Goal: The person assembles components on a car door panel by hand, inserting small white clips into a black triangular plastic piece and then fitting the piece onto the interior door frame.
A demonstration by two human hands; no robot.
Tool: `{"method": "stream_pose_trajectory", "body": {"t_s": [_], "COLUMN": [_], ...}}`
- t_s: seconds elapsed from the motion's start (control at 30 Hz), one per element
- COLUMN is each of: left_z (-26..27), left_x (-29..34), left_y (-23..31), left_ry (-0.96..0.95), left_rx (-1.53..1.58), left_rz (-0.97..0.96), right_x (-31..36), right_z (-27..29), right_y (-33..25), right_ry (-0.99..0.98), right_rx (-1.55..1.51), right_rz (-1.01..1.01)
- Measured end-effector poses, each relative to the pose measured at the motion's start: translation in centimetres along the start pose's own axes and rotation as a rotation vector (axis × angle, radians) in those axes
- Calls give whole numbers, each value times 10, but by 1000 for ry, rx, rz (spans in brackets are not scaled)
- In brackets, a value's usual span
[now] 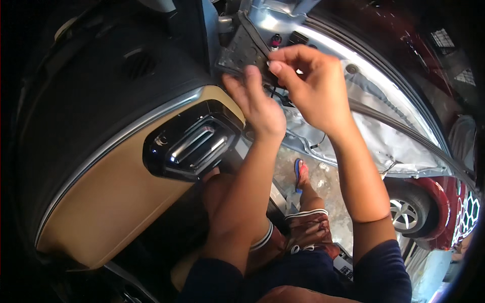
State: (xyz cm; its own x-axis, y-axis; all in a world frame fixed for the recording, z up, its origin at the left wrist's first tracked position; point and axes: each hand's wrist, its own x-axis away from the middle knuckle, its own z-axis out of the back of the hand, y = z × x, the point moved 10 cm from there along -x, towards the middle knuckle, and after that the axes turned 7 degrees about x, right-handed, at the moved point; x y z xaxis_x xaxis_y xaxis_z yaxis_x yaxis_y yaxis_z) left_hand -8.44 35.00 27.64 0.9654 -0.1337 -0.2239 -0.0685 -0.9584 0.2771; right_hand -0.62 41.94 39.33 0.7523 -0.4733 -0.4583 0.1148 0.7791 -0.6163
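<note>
My left hand (pixel 260 111) is raised with its fingers stretched and apart, at the lower edge of a dark triangular panel (pixel 242 53) at the front corner of the car door. I cannot tell whether its fingertips touch that panel. Just to the right, my right hand (pixel 321 88) has thumb and forefinger pinched together beside the panel's dark edge strip. Whatever sits in the pinch is too small to make out. Beyond these fingers, a small dark and pink part (pixel 276 41) stands on the bare door metal.
To the left runs a black dashboard (pixel 101 111) with a tan panel (pixel 101 192) and a glossy black air vent (pixel 197 144). The opened door bears a silvery liner (pixel 389 136) and a long dark rubber strip (pixel 399 126). Lower right, a wheel (pixel 404 214) shows.
</note>
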Motion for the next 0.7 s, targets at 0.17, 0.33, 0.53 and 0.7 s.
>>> {"method": "stream_pose_trajectory", "body": {"t_s": [0.17,0.33,0.53,0.7], "left_z": [1,0,3,1], "left_x": [2,3,5,7], "left_y": [6,3,0,-3], "left_ry": [-48,-101,-143,-206], "left_rx": [-257,-283,-333,-325], "left_rz": [-46,-29,-86,-71], "right_x": [11,6,2,-5], "right_z": [-15,-13,-17,-22], "right_y": [30,15,-6,-12], "right_ry": [55,122,124,46], "right_rx": [-136,-36,12,96], "right_rz": [-155,47,259,283]}}
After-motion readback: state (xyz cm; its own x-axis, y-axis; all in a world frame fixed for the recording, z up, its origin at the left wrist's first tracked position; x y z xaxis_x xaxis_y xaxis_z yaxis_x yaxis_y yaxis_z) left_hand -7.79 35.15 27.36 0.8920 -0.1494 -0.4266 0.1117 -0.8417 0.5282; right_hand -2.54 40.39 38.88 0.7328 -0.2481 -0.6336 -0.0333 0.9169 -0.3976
